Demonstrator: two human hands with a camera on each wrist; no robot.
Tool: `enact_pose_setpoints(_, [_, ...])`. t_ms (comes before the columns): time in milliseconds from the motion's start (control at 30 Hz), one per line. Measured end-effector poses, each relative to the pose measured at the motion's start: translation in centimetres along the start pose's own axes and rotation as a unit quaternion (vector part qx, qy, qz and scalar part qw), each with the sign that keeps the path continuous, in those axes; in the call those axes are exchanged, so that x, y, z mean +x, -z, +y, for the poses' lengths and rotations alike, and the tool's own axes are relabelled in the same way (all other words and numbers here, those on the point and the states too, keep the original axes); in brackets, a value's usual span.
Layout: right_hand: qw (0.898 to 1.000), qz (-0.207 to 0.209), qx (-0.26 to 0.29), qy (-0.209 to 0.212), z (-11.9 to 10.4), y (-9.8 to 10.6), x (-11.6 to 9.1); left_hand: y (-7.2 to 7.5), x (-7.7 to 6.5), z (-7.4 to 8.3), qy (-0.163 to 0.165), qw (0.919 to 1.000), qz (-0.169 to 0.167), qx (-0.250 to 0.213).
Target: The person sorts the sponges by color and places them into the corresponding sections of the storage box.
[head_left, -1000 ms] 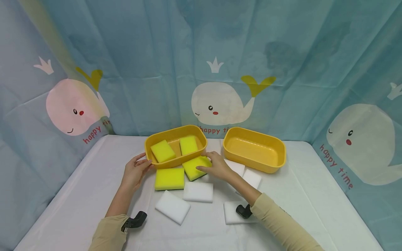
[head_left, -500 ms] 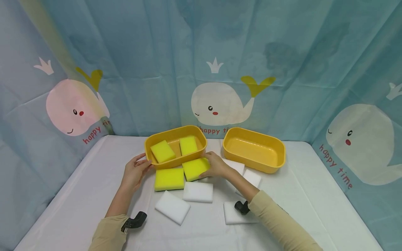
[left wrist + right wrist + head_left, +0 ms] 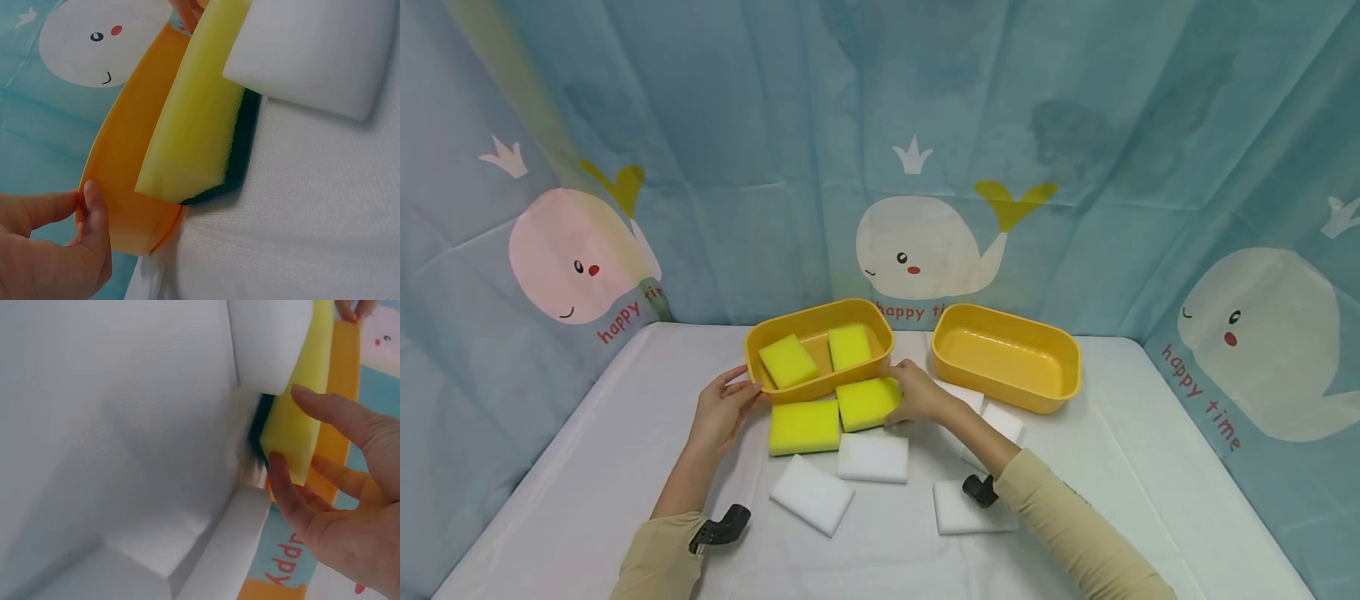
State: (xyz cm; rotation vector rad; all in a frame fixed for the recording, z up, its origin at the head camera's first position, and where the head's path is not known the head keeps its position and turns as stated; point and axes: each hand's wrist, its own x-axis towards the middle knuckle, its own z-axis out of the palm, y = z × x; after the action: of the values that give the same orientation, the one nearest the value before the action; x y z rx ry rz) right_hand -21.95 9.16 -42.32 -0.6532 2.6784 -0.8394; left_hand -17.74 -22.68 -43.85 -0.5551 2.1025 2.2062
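I am holding a green-backed yellow sponge [image 3: 865,405] and a yellow tray [image 3: 824,386].
My left hand [image 3: 720,412] is pinching the tray's left end; my right hand [image 3: 919,394] is gripping the sponge's right end between thumb and fingers. The sponge is sitting just in front of the tray, beside a second yellow sponge [image 3: 804,427].

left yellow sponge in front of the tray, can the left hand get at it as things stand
Probably yes: the left hand is close by and nothing lies on the sponge, though it would likely need to release the tray first.
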Motion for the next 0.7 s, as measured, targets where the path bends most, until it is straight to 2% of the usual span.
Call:
enact_pose_setpoints(367, [1.0,0.019,-0.01,-0.008,-0.4,0.8,-0.6,-0.1,-0.1,0.1,0.0,1.0,0.001,-0.004])
enact_pose_setpoints(700, [1.0,0.02,0.005,-0.011,-0.3,1.5,-1.1,-0.1,-0.1,0.1,-0.001,1.0,0.0,-0.003])
